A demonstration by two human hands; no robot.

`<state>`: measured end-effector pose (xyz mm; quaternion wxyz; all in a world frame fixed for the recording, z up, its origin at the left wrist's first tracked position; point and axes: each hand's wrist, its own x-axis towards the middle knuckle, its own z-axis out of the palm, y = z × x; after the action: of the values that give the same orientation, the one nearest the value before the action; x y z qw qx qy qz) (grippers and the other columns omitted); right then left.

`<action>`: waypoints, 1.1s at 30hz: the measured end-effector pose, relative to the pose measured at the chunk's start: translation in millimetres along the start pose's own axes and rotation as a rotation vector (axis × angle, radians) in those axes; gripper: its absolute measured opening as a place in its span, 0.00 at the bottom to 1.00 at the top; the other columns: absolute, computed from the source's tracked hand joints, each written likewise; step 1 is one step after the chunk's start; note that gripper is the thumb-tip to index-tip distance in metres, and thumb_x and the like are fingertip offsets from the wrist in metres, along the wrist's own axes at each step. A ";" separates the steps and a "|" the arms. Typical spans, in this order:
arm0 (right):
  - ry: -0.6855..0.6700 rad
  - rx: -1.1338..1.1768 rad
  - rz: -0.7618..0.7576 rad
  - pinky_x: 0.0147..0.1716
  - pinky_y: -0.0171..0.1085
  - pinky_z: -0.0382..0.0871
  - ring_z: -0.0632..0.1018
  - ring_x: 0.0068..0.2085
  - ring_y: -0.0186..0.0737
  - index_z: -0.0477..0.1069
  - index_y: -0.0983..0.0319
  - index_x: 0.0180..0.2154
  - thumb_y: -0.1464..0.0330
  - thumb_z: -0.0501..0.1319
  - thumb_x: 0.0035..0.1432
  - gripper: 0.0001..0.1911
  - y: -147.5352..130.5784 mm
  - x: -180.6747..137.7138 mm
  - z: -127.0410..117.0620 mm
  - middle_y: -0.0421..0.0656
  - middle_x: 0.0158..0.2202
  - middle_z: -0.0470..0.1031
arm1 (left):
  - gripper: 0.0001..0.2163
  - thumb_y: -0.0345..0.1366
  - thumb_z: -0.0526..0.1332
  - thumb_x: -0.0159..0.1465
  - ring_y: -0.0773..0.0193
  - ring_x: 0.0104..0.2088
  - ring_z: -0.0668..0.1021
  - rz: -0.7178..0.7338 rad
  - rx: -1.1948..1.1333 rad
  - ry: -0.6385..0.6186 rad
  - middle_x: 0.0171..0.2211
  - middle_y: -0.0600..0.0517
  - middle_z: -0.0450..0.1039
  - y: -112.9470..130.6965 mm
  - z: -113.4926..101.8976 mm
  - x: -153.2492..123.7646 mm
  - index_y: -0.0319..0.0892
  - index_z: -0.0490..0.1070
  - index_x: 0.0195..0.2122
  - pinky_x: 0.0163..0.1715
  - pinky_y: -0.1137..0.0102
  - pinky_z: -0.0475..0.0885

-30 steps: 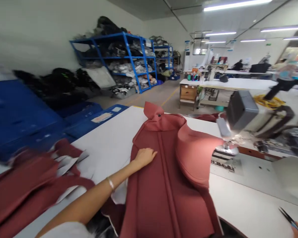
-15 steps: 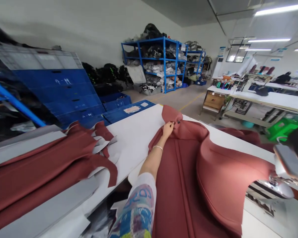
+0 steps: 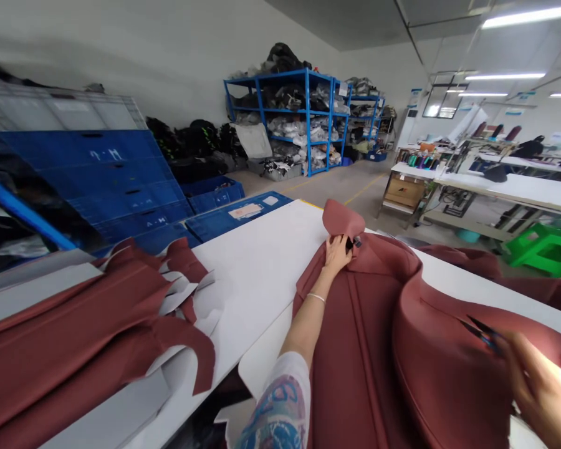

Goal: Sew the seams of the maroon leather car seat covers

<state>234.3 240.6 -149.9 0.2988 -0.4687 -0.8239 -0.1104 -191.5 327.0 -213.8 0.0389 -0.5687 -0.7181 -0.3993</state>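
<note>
A large reddish-brown sewn cover (image 3: 341,349) with long seams spreads across the white table in front of me. My left hand (image 3: 337,254) is at its far end, fingers closed on the material below a rounded flap (image 3: 341,219). Right beside those fingers is a small black piece (image 3: 356,241), partly covered. My right hand (image 3: 537,380), slightly blurred, holds thread snips (image 3: 479,329) over the cover's curved right side. The blades are dark and spread apart, pointing left toward my other hand.
Reddish-brown cut panels (image 3: 121,305) with pale backing lie on the table's left. Blue crates (image 3: 107,165) stand behind them. More reddish-brown material (image 3: 467,259) lies beyond the table's right edge, near a green stool (image 3: 542,246). Blue shelving (image 3: 308,118) stands farther back.
My right hand has come into view from the right with thread snips. My left hand's fingers have shifted on the cover's far end, and the view has turned slightly.
</note>
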 end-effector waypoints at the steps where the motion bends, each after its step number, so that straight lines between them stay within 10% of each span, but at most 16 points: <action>1: -0.033 0.046 -0.010 0.23 0.43 0.67 0.78 0.29 0.47 0.63 0.48 0.42 0.51 0.41 0.65 0.17 -18.0 18.6 2.5 0.41 0.31 0.76 | 0.15 0.31 0.59 0.61 0.50 0.57 0.68 -0.003 -0.008 -0.005 0.51 0.39 0.69 2.2 -3.6 1.5 0.39 0.65 0.50 0.62 0.53 0.55; 11: -0.036 -0.219 -0.640 0.35 0.38 0.60 0.76 0.39 0.44 0.65 0.63 0.42 0.61 0.51 0.69 0.12 -153.4 199.4 90.6 0.45 0.39 0.74 | 0.04 0.31 0.53 0.66 0.61 0.35 0.80 -0.003 -0.230 -0.051 0.31 0.50 0.78 4.8 -78.3 9.9 0.44 0.66 0.35 0.38 0.70 0.71; 22: -0.193 -0.308 -0.736 0.36 0.41 0.61 0.74 0.40 0.49 0.65 0.66 0.43 0.77 0.51 0.63 0.08 -197.2 199.0 111.6 0.51 0.39 0.71 | 0.07 0.26 0.59 0.59 0.60 0.33 0.76 -0.005 -0.231 -0.142 0.29 0.51 0.74 10.8 -110.4 -5.1 0.44 0.62 0.31 0.36 0.68 0.69; 33: -0.182 -0.459 -0.709 0.34 0.41 0.61 0.75 0.36 0.50 0.66 0.67 0.41 0.80 0.46 0.61 0.13 -201.5 199.6 123.0 0.52 0.35 0.71 | 0.07 0.23 0.59 0.57 0.60 0.34 0.75 -0.014 -0.352 -0.172 0.29 0.51 0.73 7.7 -93.7 -3.6 0.43 0.66 0.32 0.40 0.66 0.70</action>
<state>-58.7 330.3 -109.2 0.0565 -0.2188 -0.9110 -0.3450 -221.1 266.6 -148.1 -0.1254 -0.5940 -0.6418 -0.4686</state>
